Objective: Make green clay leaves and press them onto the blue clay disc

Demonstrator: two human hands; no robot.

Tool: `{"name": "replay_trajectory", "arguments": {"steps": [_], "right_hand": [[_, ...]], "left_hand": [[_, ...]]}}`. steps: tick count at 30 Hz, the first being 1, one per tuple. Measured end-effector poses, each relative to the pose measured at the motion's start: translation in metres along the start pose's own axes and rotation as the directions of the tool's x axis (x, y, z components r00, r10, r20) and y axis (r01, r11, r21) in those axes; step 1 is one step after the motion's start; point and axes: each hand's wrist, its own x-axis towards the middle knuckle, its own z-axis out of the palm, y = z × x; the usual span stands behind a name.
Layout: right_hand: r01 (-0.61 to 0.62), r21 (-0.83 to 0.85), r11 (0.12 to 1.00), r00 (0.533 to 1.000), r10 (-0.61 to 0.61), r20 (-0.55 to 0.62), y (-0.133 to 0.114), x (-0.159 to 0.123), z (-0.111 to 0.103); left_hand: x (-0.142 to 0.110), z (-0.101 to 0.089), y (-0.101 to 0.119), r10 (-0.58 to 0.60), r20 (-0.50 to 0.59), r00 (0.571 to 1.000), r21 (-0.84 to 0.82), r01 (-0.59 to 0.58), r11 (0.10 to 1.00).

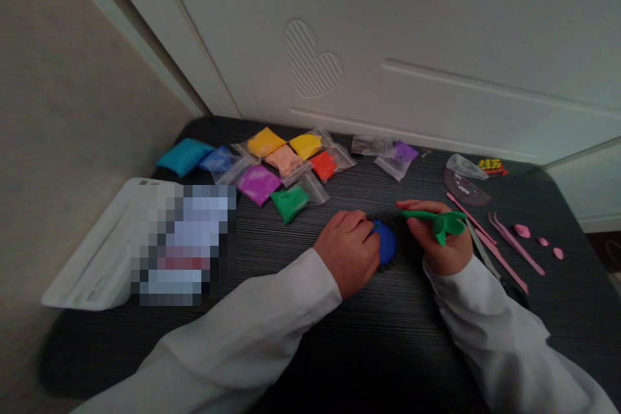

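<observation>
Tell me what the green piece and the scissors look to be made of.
The green piece looks like soft modelling clay, matte, given its rounded lobes.
The scissors seem metal-bladed, from the grey sheen; the dark handles may be plastic.

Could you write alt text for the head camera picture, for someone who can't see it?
A person's left hand touches a round blue piece on a dark table, while the right hand holds a green leafy-looking shape. Behind lie colorful bags; pink tools, scissors and small pink lumps lie at right.
</observation>
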Motion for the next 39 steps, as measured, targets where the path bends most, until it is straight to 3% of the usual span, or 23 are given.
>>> {"name": "replay_trajectory", "arguments": {"steps": [3,7,12,15,18,21,23,26,31,33,35,39], "right_hand": [[-0.061,0.146,0.987,0.991,0.077,-0.106,0.003,-0.001,0.002],[-0.111,0.223,0.969,0.980,0.144,-0.138,0.008,-0.002,0.004],[-0.144,0.238,0.961,0.982,0.168,-0.084,0.003,-0.005,0.005],[-0.153,0.143,0.978,0.988,0.149,0.035,-0.010,-0.007,0.007],[-0.091,-0.010,0.996,0.985,0.091,0.143,-0.026,-0.008,0.008],[0.012,-0.131,0.991,0.976,0.017,0.219,-0.037,-0.009,0.009],[0.074,-0.178,0.981,0.970,-0.030,0.242,-0.039,-0.010,0.010],[0.157,-0.235,0.959,0.963,-0.096,0.253,-0.036,-0.011,0.011],[0.223,-0.295,0.929,0.960,-0.157,0.231,-0.028,-0.009,0.007],[0.211,-0.319,0.924,0.967,-0.150,0.205,-0.024,-0.006,0.004],[0.186,-0.346,0.920,0.976,-0.132,0.173,-0.019,-0.004,0.001],[0.171,-0.369,0.914,0.980,-0.119,0.158,-0.010,-0.002,0.002]], "left_hand": [[0.000,0.002,0.000,0.011,0.003,1.000,-0.022,-0.011,1.000],[0.001,0.003,-0.001,-0.022,-0.043,0.999,-0.088,0.018,0.996],[0.004,-0.006,-0.007,-0.222,-0.197,0.955,-0.382,0.133,0.915],[0.006,-0.011,-0.011,-0.372,-0.118,0.921,-0.619,0.224,0.753],[0.007,-0.011,-0.011,-0.417,0.051,0.908,-0.838,0.266,0.477],[0.008,-0.006,-0.010,-0.424,0.169,0.890,-0.947,0.266,0.181],[0.008,-0.004,-0.009,-0.432,0.201,0.879,-0.961,0.262,0.086],[0.007,-0.004,-0.009,-0.456,0.185,0.871,-0.963,0.254,0.093],[0.003,-0.010,-0.015,-0.500,0.018,0.866,-0.915,0.217,0.341],[0.003,-0.012,-0.019,-0.543,-0.011,0.840,-0.916,0.210,0.343],[0.006,-0.013,-0.024,-0.602,0.015,0.798,-0.954,0.191,0.230],[0.013,-0.014,-0.033,-0.636,0.177,0.751,-0.984,0.135,-0.114]]}}
